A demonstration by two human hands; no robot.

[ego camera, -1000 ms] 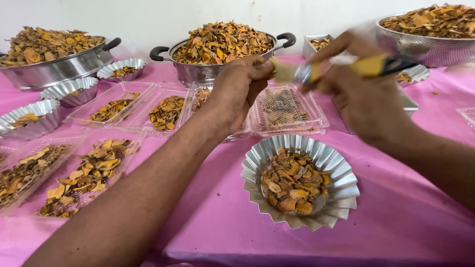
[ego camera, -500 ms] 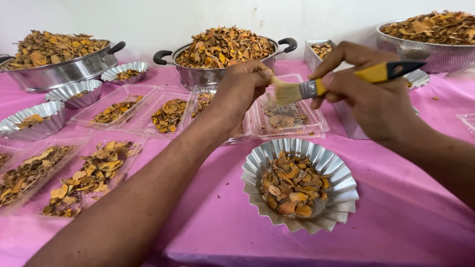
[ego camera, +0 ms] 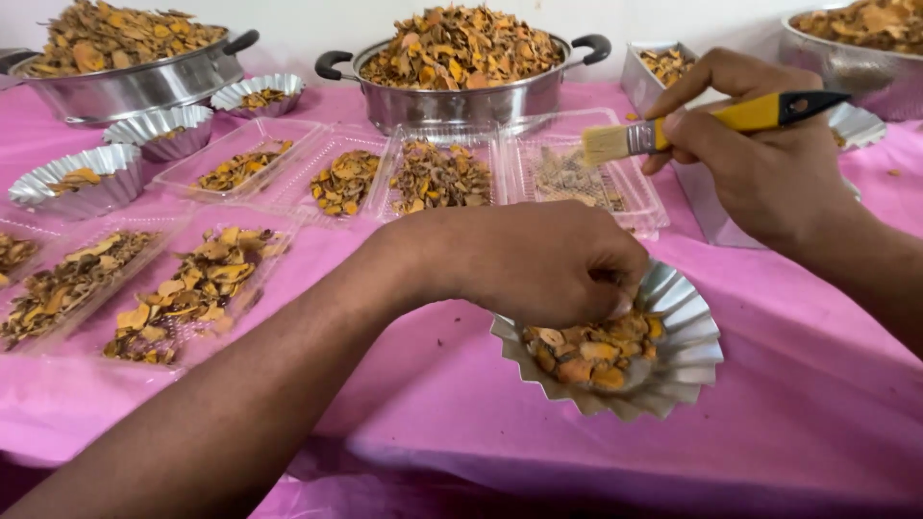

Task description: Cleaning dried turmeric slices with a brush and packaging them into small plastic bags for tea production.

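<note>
Left hand (ego camera: 538, 261) fingers pinch into the orange slices (ego camera: 591, 354) in the fluted foil cup (ego camera: 673, 360), seemingly to pick one out, while the right hand (ego camera: 760, 159) grips a yellow brush (ego camera: 711, 123) raised above clear trays (ego camera: 577, 178), the pot (ego camera: 461, 82) behind.

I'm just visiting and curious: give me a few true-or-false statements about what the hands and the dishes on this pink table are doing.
1. The right hand holds a yellow-handled brush. True.
2. The left hand rests flat on the tablecloth. False: its fingers reach into the fluted foil dish of orange dried slices.
3. The big pot at the back is empty. False: it is heaped with dried slices.
4. Clear plastic trays lie in front of the pot. True.
5. The brush is dipping into the foil dish. False: it is held above a clear tray.
</note>
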